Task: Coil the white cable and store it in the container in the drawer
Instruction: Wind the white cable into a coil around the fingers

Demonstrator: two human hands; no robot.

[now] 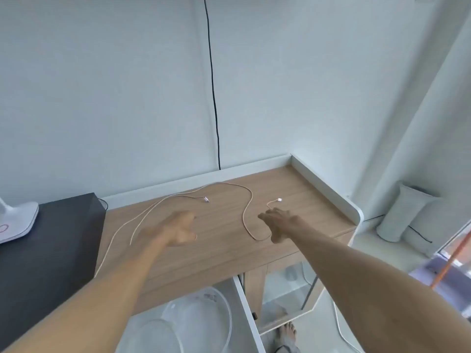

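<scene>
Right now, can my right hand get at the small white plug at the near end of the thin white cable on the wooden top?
Probably yes: the right hand hovers open just short of the white plug, with nothing between them.

A wooden cabinet top (300, 197) carries the loose white cable (246, 210), uncoiled.

Two bare forearms here — no sleeves, no watch, no rings on the left hand (178, 230) or the right hand (279, 224). Below the wooden desk (293, 189), a bare foot (286, 332) — a grey trouser hem beside it.
</scene>
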